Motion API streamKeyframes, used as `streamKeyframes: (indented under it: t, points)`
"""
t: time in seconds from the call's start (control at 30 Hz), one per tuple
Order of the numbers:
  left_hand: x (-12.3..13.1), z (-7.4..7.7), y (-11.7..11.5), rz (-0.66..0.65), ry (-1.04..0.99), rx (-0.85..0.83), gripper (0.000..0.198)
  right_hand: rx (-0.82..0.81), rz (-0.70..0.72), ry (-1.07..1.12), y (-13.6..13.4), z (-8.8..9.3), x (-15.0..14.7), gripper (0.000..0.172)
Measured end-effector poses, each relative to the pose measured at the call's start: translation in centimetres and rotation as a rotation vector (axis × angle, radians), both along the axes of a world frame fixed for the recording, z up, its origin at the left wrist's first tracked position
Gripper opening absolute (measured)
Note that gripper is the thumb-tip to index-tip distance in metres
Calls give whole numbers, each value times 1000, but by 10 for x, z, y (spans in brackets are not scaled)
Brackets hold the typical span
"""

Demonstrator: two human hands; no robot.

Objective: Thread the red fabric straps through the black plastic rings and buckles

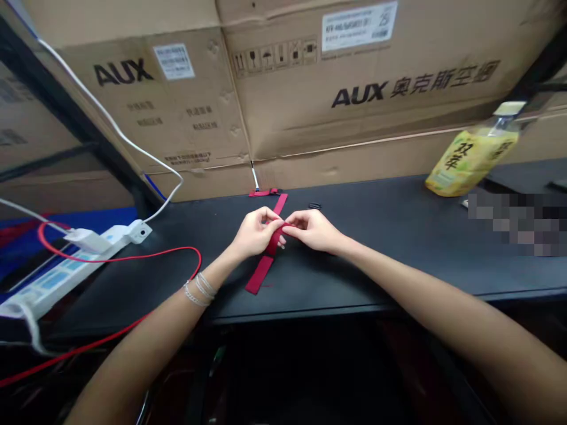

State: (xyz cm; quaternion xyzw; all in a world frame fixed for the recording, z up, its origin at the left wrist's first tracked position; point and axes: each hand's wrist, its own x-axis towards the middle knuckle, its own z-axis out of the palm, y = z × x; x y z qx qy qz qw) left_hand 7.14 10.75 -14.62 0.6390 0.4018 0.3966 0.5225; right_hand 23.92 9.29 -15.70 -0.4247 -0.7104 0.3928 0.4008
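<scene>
A long red fabric strap (259,275) lies across the black tabletop (381,265), running from the lower middle up toward the back edge. My left hand (254,232) and my right hand (312,230) meet near its middle, and the fingers of both pinch the strap. The hands hide that stretch of it. A small black plastic buckle (314,206) lies just beyond my right hand, not touching it. More red material (263,192) lies bunched at the table's back edge. Silver bracelets (199,289) circle my left wrist.
Large cardboard AUX cartons (358,77) stand along the back of the table. A yellow-labelled drink bottle (472,156) lies tilted at the right. A white power strip (66,271) with a plugged-in charger sits at the left, with a red cable (133,258) and a white cable (128,141) nearby.
</scene>
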Motion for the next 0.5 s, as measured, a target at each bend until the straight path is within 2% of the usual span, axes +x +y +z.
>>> streamKeyframes:
  t: [0.13,0.5]
  points:
    - [-1,0,0,-41,24,-10,25,-17,-28,-30,-2,2,0,21]
    - [-4,5,0,-116,97,9,19,85,-81,-146,-1,5,5,23]
